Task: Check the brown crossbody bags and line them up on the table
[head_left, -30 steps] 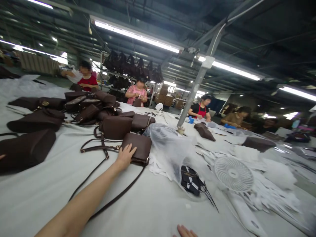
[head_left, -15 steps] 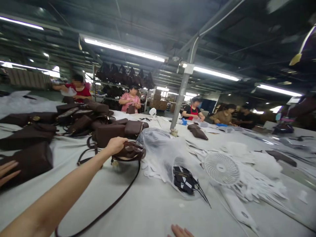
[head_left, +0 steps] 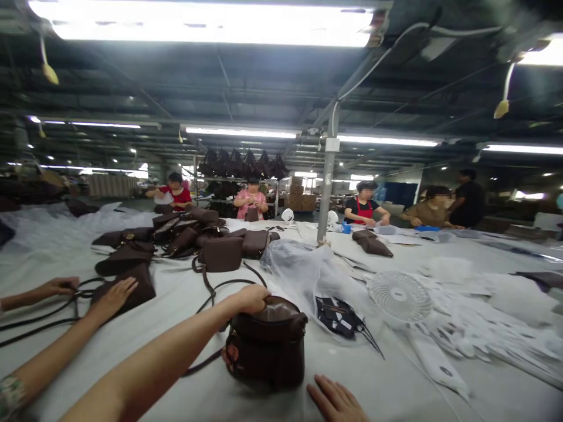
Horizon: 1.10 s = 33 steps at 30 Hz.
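Two hands: left hand [head_left: 254,298] grips top edge of one brown handbag [head_left: 272,354], mouth upward, on or just above white table [head_left: 153,337], cannot tell which; right hand [head_left: 336,401] relaxed, fingers extended, just beside bag. Leftward, two co-worker hands [head_left: 113,299] at second handbag [head_left: 143,285], one flat on it. Rightward, one white fan [head_left: 400,296], one clear plastic bag [head_left: 303,264]. Beyond, heaped bags [head_left: 180,241], too tangled to count; one post [head_left: 328,187]; five people [head_left: 363,212].

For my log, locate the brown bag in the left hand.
In the head view, the brown bag is low near the middle, its top in the left hand, with the right hand at its right and clear plastic beyond.
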Tool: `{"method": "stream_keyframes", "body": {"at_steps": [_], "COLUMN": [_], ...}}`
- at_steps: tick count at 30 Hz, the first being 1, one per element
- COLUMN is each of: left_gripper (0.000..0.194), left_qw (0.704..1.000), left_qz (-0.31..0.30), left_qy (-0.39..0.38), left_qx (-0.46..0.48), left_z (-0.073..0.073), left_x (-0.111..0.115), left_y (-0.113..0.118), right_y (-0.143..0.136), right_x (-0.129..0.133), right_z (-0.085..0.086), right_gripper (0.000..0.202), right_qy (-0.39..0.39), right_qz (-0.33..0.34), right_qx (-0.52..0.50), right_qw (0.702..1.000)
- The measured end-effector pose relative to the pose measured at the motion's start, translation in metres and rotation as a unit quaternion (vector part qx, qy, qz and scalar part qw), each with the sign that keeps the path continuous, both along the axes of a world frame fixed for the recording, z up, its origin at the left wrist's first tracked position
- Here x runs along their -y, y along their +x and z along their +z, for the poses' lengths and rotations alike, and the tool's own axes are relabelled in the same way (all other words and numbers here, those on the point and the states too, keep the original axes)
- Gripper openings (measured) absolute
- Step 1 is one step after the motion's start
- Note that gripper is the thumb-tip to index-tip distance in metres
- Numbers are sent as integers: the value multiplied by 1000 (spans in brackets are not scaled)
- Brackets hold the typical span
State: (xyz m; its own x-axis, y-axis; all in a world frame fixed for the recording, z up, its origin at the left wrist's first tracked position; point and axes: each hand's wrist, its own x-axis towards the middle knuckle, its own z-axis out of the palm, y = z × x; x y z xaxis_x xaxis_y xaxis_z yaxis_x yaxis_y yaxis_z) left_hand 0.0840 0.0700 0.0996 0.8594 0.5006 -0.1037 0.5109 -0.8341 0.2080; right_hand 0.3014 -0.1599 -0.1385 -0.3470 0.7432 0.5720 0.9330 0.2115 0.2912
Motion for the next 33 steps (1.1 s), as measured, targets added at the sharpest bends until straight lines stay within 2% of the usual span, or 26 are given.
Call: {"method": "stream_keyframes", "body": {"at_steps": [2,6,9,11,13,15,17,19,21,24,26,27,29,33], "left_gripper": [34,42,45,42,37,34,36,41,44,45,39,34,31,32], "left_qw": [1000,997,993,989,983,971,955,940,929,901,902,907,911,910], "left_qz": [-3,-20,-21,-8,-3,1,28,89,144,254,280,275,272,280], "left_qy": [-14,-68,-83,-73,-37,22,79,116,136,149,164,171,188,202], "left_qx": [2,26,84,128,181,240,286,308,312,317,286,268,247,228], "left_z": [2,25,37,38,32,18,-7,-41,-81,-139,-167,-176,-185,-179], "left_x": [-2,-12,-10,-5,3,12,21,28,33,35,33,32,29,31], "left_y": [-2,-16,-31,-43,-58,-76,-97,-122,-151,-192,-211,-217,-221,-215], "right_y": [-1,-12,-23,-28,-29,-28,-26,-25,-25,-28,-31,-33,-35,-38], "right_x": [1,6,13,16,17,16,14,12,11,13,15,15,15,14], "right_z": [-2,-2,4,7,9,7,4,0,-2,-1,1,3,5,4], "right_gripper": [59,55,52,50,48,45,43,43,42,39,38,37,34,31], "right_qy": [-12,-26,-52,-65,-57,-30,11,54,83,90,79,71,53,32], "right_qz": [4,-7,-40,-53,-56,-50,-39,-28,-21,-27,-37,-42,-50,-50], "right_qx": [-30,-113,-175,-199,-203,-190,-173,-162,-161,-172,-186,-194,-214,-268], "right_qw": [999,993,982,976,976,980,984,985,983,981,979,978,974,962]}}
